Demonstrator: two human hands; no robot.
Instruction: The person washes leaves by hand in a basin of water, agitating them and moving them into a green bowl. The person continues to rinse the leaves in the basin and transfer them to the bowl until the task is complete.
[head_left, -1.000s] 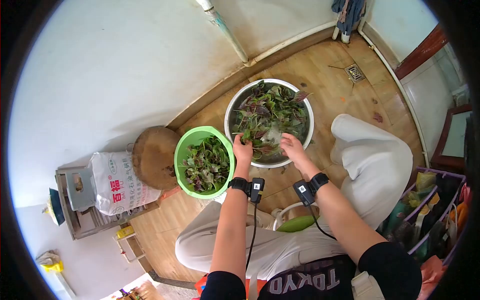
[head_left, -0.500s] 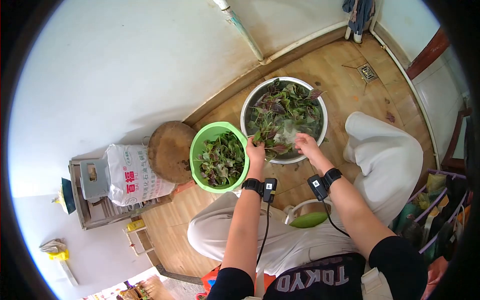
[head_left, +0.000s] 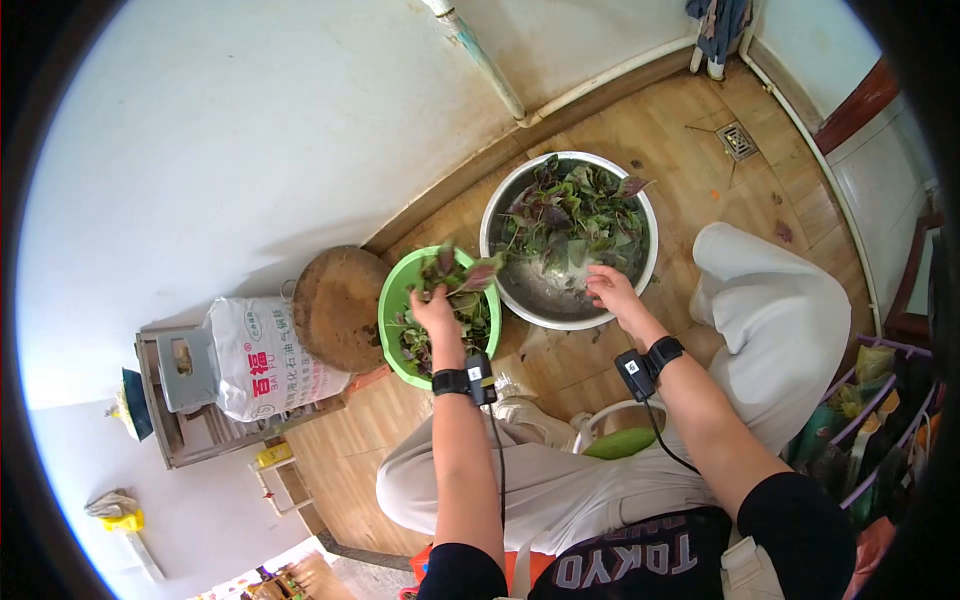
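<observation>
My left hand (head_left: 436,312) is over the green basin (head_left: 392,290), its fingers closed on a bunch of leafy greens (head_left: 465,274). More green and purple leaves (head_left: 418,345) lie in that basin under the hand. To the right stands a round metal basin (head_left: 488,225) with water and a heap of leaves (head_left: 580,205) at its far side. My right hand (head_left: 610,288) is at this basin's near right part, above the water, fingers apart and holding nothing.
A round wooden board (head_left: 342,310) and a white printed sack (head_left: 265,355) are left of the green basin. Behind the basins run a wall and a white pipe (head_left: 610,80). A floor drain (head_left: 737,141) is at upper right, a purple rack (head_left: 860,440) at lower right.
My left hand has moved left from the metal basin's edge to above the green basin, carrying the bunch of leaves. My right hand has barely moved.
</observation>
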